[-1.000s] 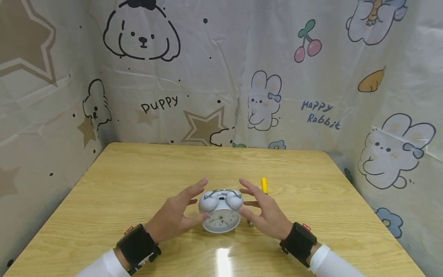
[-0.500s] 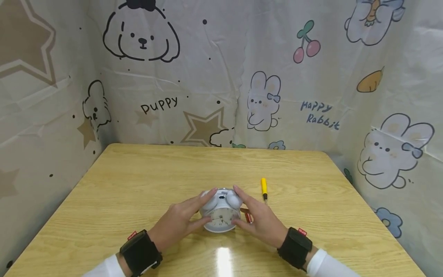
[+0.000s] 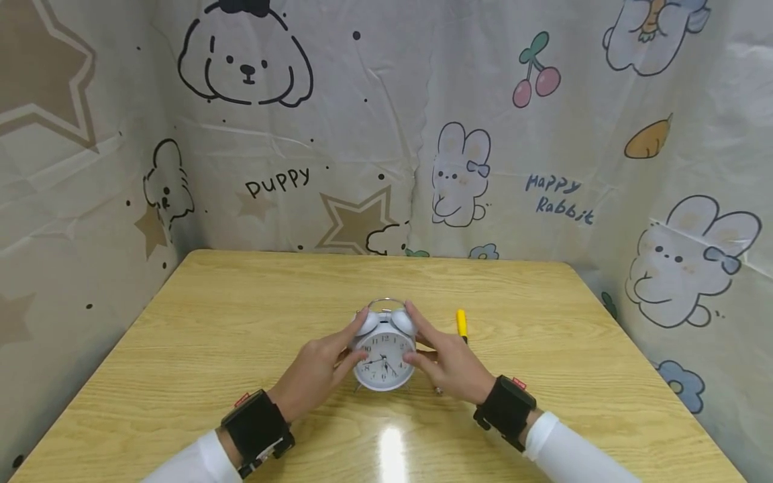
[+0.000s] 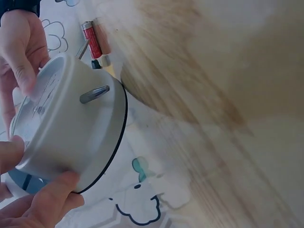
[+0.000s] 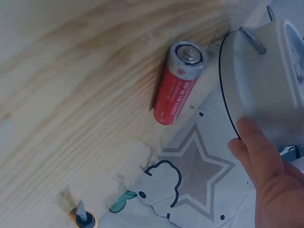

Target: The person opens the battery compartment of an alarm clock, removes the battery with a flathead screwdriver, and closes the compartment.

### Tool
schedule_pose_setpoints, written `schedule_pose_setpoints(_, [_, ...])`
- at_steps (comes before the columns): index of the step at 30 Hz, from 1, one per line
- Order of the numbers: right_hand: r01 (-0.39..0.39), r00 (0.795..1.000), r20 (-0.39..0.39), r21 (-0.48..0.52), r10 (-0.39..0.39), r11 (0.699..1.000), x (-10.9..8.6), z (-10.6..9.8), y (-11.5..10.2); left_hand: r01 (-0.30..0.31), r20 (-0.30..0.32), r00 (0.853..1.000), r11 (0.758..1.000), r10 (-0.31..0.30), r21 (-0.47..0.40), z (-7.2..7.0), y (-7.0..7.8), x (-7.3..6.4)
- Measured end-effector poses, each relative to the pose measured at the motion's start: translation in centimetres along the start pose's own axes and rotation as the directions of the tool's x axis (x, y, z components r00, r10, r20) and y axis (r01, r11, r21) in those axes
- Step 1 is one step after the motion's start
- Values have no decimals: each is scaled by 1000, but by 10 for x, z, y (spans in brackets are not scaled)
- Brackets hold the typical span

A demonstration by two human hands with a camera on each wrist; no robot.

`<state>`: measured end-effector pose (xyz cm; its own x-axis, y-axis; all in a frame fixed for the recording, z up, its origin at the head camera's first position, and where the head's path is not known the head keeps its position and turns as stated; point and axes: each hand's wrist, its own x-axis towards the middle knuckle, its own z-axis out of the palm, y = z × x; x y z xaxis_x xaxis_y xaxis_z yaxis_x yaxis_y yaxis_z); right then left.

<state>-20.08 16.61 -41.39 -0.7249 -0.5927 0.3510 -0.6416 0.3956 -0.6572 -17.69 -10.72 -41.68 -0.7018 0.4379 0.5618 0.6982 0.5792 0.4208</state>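
A white twin-bell alarm clock (image 3: 384, 362) is between my two hands at the middle of the table, its dial turned up toward the head view. My left hand (image 3: 317, 370) grips its left side, thumb at the dial's edge and fingers by the bell. On the opposite side, my right hand (image 3: 460, 367) holds it the same way. Both metal legs show in the right wrist view, one of them a short leg (image 5: 252, 40). Whether the clock's rear edge touches the table cannot be told. A red battery (image 5: 175, 88) lies just right of it, mostly hidden by my right hand in the head view.
Behind my right hand lies a screwdriver with a yellow handle (image 3: 461, 323), its shaft hidden there in the head view. The wooden table (image 3: 272, 288) is bordered at the back and sides by a printed curtain (image 3: 362, 134).
My hands were spread apart around the clock, then came together onto its sides. The clock has since tilted back and risen slightly in view, so its dial now faces the head camera.
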Motion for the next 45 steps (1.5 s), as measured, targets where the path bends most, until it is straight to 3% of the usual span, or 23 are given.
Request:
schedule_pose_setpoints(9, [-90,996,-14,-99,89,991,15,-2,0,125,19,992,992,-126,12,2,-5,11])
schedule_pose_setpoints(12, [-158,987,-29,-132,155,979,16,2,0,198,69,978,980,-197,-8,5,-6,14])
schedule_pose_setpoints(15, [-233,972,-24,-114,232,966,15,7,1,277,125,954,961,-273,-18,8,-7,13])
schedule_pose_setpoints(17, [-271,962,-15,-105,271,957,13,10,1,304,143,944,952,-297,-30,10,-7,11])
schedule_pose_setpoints(24, [-293,954,36,-96,298,951,10,11,-1,315,211,931,948,-298,-49,9,-8,9])
schedule_pose_setpoints(33, [-330,941,47,-95,335,939,12,8,1,321,249,920,946,-301,-41,8,-8,13])
schedule_pose_setpoints(39, [-337,936,82,-80,343,938,11,6,3,312,265,920,949,-289,-45,8,-10,13])
schedule_pose_setpoints(45, [-300,942,112,-146,317,943,10,1,7,272,298,921,962,-252,-26,5,-14,15])
